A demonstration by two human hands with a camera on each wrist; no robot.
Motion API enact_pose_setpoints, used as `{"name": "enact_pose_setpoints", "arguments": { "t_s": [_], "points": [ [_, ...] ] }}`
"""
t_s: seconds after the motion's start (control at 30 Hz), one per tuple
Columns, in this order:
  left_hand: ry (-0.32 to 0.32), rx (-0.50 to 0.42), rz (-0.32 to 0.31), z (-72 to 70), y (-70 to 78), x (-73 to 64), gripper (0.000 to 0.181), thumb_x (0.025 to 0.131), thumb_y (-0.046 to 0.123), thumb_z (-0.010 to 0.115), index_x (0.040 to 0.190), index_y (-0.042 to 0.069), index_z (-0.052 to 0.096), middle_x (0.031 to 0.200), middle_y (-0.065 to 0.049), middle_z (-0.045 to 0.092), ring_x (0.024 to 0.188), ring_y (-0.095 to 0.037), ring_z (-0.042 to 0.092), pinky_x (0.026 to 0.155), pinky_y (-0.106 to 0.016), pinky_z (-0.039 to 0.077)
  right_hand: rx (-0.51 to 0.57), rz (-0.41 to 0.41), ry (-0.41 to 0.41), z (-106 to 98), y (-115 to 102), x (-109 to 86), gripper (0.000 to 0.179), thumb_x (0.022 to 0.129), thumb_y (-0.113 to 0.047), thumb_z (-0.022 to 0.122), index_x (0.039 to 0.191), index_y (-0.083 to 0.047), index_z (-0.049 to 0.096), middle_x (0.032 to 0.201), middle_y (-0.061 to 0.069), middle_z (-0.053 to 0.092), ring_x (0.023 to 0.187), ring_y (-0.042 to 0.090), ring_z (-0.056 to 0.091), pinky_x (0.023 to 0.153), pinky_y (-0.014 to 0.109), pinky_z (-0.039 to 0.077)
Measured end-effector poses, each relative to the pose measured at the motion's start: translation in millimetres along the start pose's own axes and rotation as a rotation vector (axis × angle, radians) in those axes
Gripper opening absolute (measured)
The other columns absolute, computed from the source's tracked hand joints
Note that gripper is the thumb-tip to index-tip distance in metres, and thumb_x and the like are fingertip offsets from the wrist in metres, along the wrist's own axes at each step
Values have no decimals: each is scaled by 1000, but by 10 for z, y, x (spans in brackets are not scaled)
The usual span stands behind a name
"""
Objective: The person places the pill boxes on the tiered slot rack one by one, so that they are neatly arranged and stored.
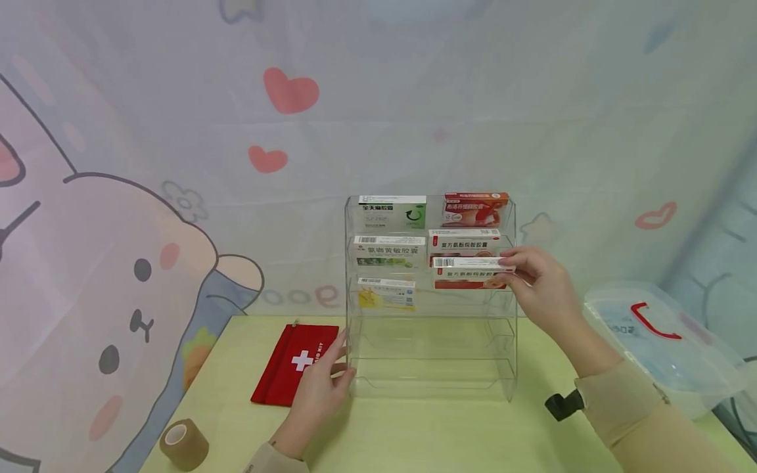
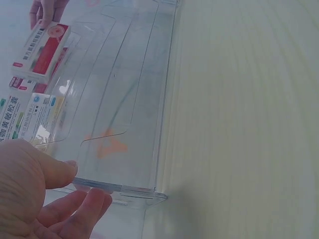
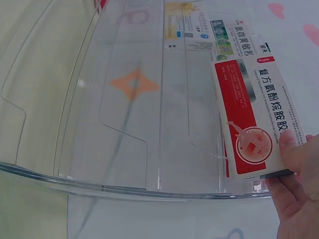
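My right hand (image 1: 544,289) pinches the right end of a red-and-white medicine box (image 3: 252,117), thumb on its printed front. The box is in front of the rack's right side, overlapping a similar box (image 1: 463,242) on the second tier. The clear acrylic tiered rack (image 1: 430,389) stands upright on the table. At its lower left side, my left hand (image 1: 319,387) grips the side panel's edge, thumb on one face and fingers on the other. Down the rack's left sit a green-and-white box (image 1: 393,213), a white-and-green box (image 1: 389,252) and a yellow-and-white box (image 1: 386,295).
A red box (image 1: 476,210) sits at the rack's top right. Left of the rack lies a red first aid pouch (image 1: 286,364), and nearer, a brown tape roll (image 1: 184,445). A translucent case (image 1: 662,348) with a red handle stands at right. A patterned curtain (image 1: 384,98) hangs behind.
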State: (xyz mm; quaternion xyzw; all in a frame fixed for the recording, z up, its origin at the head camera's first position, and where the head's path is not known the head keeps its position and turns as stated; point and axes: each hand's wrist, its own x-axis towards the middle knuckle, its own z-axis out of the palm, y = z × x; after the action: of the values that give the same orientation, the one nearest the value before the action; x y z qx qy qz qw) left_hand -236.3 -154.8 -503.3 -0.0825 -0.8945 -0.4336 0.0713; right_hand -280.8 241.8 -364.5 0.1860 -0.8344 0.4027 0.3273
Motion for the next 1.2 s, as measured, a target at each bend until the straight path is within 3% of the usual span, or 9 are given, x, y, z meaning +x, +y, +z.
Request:
{"name": "enact_pose_setpoints", "arguments": {
  "t_s": [0.07,0.17,0.27,0.4,0.53,0.63,0.7,0.97,1.2],
  "points": [
    [0,1,-13,1,12,-2,87,102,9,78,173,37,35,153,-15,69,122,-33,79,98,-46,69,-10,5,-19,3,4,10,17,96,5,81,112,3,77,126,20,73,108,4,72,94,-3,49],
    [-2,1,-23,-3,24,-5,88,102,11,78,173,38,34,153,-13,69,123,-32,78,99,-46,68,-25,17,-49,0,7,14,16,96,4,80,112,3,76,126,19,73,112,32,74,94,-4,48],
    [0,3,-22,-7,28,-6,88,102,10,78,173,38,34,153,-14,69,123,-33,78,99,-46,68,-44,34,-94,4,23,11,15,97,3,80,111,1,76,125,17,72,113,36,72,94,-5,47],
    [4,7,-16,-5,24,-8,88,101,9,78,173,37,35,152,-15,69,122,-33,78,98,-46,68,-55,52,-139,26,61,1,15,96,3,81,110,0,76,123,15,72,115,34,72,96,-1,51],
    [2,4,-23,2,17,-5,88,101,10,78,173,37,35,152,-14,69,122,-33,78,98,-46,69,-95,73,-158,54,72,-11,16,96,2,82,110,-1,76,124,15,74,117,35,73,99,27,65],
    [2,-1,-29,1,15,0,88,102,10,78,173,37,35,153,-14,69,122,-33,78,98,-46,69,-157,68,-173,76,66,-23,17,95,0,84,110,-3,78,124,15,76,118,37,73,99,51,66],
    [5,-1,-24,-3,19,5,88,101,10,78,173,37,35,153,-14,69,122,-33,78,98,-45,69,-205,54,-179,93,58,-28,18,94,-2,85,111,-4,79,124,15,78,118,39,73,96,57,66],
    [10,8,-8,-14,25,10,88,101,8,78,173,35,35,152,-14,70,122,-32,79,98,-44,68,-304,94,-233,154,19,-38,17,98,-12,83,115,-8,79,122,15,80,110,40,75,92,59,64],
    [1,-2,-8,-21,27,1,88,101,8,78,173,34,36,152,-14,70,122,-32,79,99,-44,68,-324,142,-283,184,-5,-62,17,103,-17,79,118,-9,78,128,16,79,116,43,75,96,62,63]
  ]
}}
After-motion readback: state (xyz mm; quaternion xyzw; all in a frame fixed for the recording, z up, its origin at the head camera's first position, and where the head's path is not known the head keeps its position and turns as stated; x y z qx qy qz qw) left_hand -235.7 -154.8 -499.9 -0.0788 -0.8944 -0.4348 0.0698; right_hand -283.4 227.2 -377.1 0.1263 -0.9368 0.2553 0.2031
